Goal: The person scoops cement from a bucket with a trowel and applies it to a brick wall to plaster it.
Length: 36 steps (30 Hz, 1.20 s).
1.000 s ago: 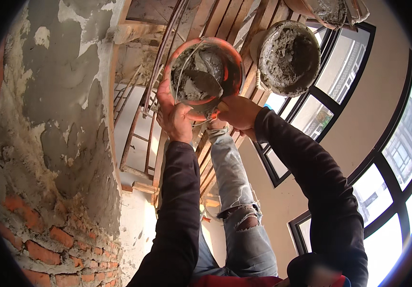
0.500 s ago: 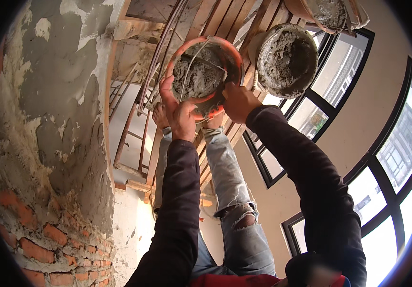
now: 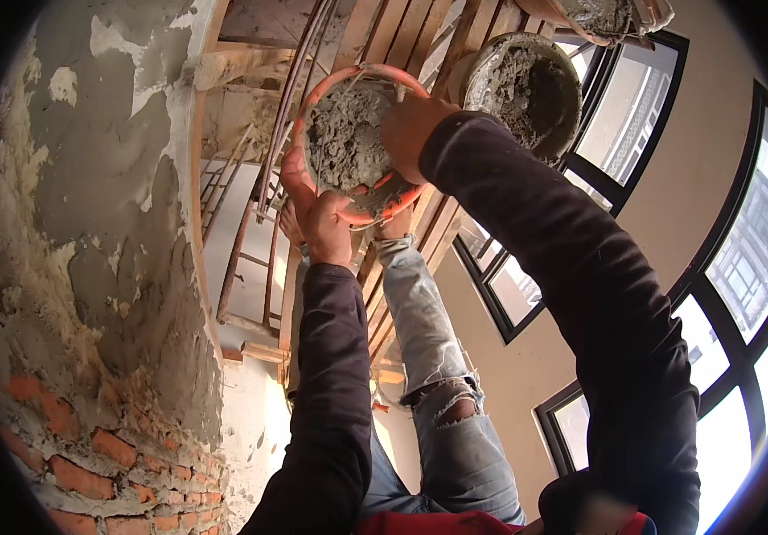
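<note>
An orange bucket (image 3: 387,71) of wet grey mortar (image 3: 341,141) is in front of me, above my feet and the planks. My left hand (image 3: 325,227) is closed on its near left rim, the fingers along the outer wall and the thumb over the edge. My right hand (image 3: 412,134) is over the bucket's right side, its fingers curled and closed. Whatever it holds is hidden behind the hand and the sleeve. To the right stands a second mortar bucket (image 3: 571,85), pale and caked around the rim, partly covered by my right forearm.
Wooden planks (image 3: 384,40) form a platform under the buckets. A third container (image 3: 593,22) with mortar stands at the far right. On the left rises a part-plastered wall (image 3: 134,223) with bare bricks (image 3: 81,477). Rusty metal scaffolding (image 3: 246,259) stands beyond it; black-framed windows (image 3: 638,116) line the right.
My right hand has moved up and left from the near right rim to over the mortar. The left hand keeps its hold on the rim. More of the mortar surface shows.
</note>
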Each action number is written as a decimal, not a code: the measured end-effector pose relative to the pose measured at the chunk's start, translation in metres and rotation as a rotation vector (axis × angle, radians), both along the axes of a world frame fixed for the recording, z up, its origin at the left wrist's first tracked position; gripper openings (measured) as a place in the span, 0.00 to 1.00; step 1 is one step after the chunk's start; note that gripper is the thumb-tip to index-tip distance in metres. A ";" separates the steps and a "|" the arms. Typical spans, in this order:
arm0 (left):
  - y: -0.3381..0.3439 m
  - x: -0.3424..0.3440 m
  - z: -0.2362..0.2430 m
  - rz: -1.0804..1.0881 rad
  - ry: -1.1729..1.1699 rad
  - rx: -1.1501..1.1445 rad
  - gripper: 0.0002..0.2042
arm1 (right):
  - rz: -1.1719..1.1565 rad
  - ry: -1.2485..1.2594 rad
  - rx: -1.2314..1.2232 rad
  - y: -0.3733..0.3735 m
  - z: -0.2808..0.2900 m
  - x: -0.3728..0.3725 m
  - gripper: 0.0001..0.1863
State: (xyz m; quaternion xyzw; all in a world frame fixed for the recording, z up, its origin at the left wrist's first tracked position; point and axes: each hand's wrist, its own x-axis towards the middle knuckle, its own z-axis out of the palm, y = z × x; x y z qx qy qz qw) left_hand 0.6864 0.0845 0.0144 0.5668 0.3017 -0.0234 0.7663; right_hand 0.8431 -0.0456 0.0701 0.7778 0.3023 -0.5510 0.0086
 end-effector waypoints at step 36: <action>-0.013 0.008 -0.013 -0.140 -0.105 -0.027 0.35 | -0.087 0.099 0.130 -0.054 -0.051 -0.110 0.14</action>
